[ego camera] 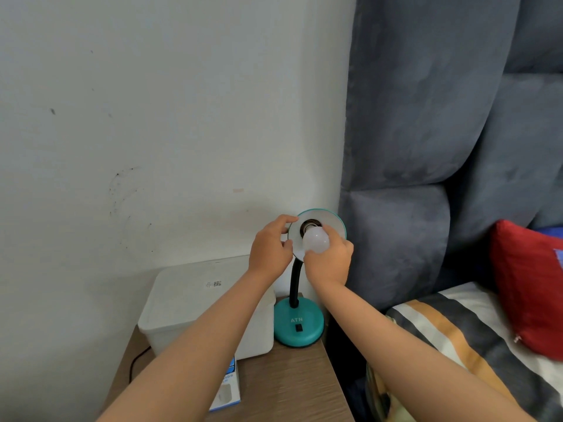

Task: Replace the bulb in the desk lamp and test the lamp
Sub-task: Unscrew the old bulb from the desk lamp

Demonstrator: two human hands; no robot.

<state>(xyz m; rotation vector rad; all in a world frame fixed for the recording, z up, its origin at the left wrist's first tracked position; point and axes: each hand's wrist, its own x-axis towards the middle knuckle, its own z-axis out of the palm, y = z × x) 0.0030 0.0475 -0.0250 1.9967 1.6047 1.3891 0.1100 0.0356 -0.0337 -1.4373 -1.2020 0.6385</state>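
A teal desk lamp stands on its round base (298, 325) on a wooden bedside table (289, 388), with a black bendy neck and a teal shade (330, 222) turned toward me. A white bulb (316, 241) sits with its screw end at the dark socket in the middle of the shade. My right hand (330, 260) grips the bulb from below and the right. My left hand (271, 249) holds the shade's left rim, thumb and fingers pinching it. The bulb is unlit.
A white lidded plastic box (189, 303) stands left of the lamp. A blue and white bulb carton (227, 388) lies on the table under my left forearm. A black cable (137, 360) runs down the table's left side. A grey padded headboard (411, 147) and a bed with a red pillow (530, 287) are on the right.
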